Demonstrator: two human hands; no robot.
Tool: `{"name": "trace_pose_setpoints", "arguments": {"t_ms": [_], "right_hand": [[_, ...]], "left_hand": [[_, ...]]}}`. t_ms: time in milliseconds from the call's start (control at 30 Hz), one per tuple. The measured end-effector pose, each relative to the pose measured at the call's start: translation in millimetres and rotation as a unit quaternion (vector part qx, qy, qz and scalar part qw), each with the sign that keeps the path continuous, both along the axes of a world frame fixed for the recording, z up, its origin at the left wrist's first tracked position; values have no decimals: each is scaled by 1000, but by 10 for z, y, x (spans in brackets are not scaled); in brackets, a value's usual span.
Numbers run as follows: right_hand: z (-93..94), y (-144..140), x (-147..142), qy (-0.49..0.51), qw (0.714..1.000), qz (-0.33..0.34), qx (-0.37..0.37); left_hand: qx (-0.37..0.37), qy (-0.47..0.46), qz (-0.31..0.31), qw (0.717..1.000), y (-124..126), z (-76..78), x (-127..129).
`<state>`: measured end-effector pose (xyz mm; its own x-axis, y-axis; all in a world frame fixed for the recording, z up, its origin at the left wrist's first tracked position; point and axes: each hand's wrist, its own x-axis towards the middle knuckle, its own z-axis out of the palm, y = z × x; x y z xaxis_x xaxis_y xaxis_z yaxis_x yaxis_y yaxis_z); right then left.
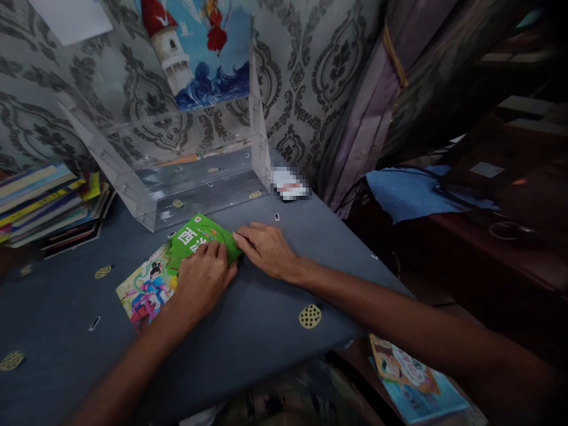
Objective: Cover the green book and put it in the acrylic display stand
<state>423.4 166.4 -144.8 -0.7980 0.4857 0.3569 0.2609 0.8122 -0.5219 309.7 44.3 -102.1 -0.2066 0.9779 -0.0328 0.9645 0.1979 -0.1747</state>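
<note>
Both hands on the green book [195, 239], flat on the desk [248, 331] just in front of the clear box [177, 171].

I see my left hand [202, 281] lying palm-down over the book's near edge, fingers [213, 251] curled narrow on the cover, pressing rather than gripping; right hand [266, 251] has fingertips pinched at the right corner, nothing lifted. Risk as I judge it: the cover is thin, glossy and slick, the desk cloth is soft fabric, so a push could skid the book or bunch the cloth, and a corner pinch could crease it. The box is rigid transparent acrylic with a hard lip; the corner could catch there. Book stack [48, 204] at left is loose and uneven, more books [412, 378] below the desk edge.
</note>
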Motion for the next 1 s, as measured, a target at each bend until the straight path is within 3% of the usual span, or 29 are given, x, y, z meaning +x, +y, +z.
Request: {"name": "trace_pose_setpoints", "arguments": {"t_ms": [133, 267, 367, 600, 733, 1000], "right_hand": [[40, -96, 31, -59, 998, -31, 23], [47, -145, 57, -69, 997, -15, 33], [33, -153, 56, -67, 997, -12, 44], [41, 3, -90, -64, 998, 30, -2], [18, 224, -331, -34, 996, 76, -35], [-54, 489, -737, -4, 995, 93, -42]], "left_hand": [[37, -48, -34, 998, -116, 43, -310], [48, -24, 52, 997, -373, 82, -743], [26, -38, 103, 994, -579, 48, -918], [18, 17, 174, 984, -812, -25, -745], [18, 28, 191, 981, -821, -9, -682], [24, 13, 202, 979, -785, -15, -610]]}}
